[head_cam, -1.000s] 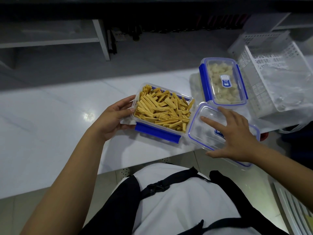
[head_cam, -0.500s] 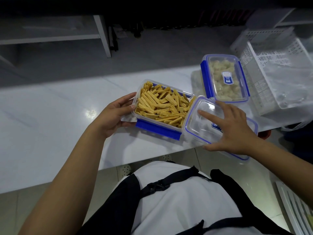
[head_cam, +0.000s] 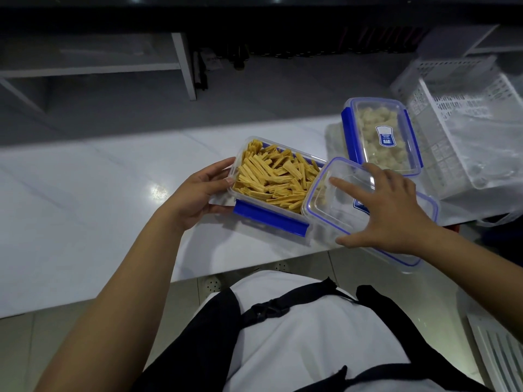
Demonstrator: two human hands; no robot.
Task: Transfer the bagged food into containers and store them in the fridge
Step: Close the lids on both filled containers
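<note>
Head view: open container of yellow food strips near the front edge of the white worktop, towards its right end. Blue clip flap folded down along its near side. Left hand cupped round the container's left end, fingers curled on the rim, steadying it. Clear blue-rimmed lid carried by the right hand, fingers spread flat over the top, thumb hooked at the near edge; left end of the lid already overlapping the container's right end, right end hanging out past the worktop's front edge. Second container, lidded and filled with pale pieces, just behind the lid, nearer the right rear corner. White slotted basket with clear plastic bags in it at the right edge.

Step in hand, by the look of it: lidding the strips after filling. Next move likely calls for sliding the lid left until square over the rim, pressing down flat, then snapping the blue flaps shut on all sides. Risk of strips near the rim caught under the seal. Fridge not in sight.
</note>
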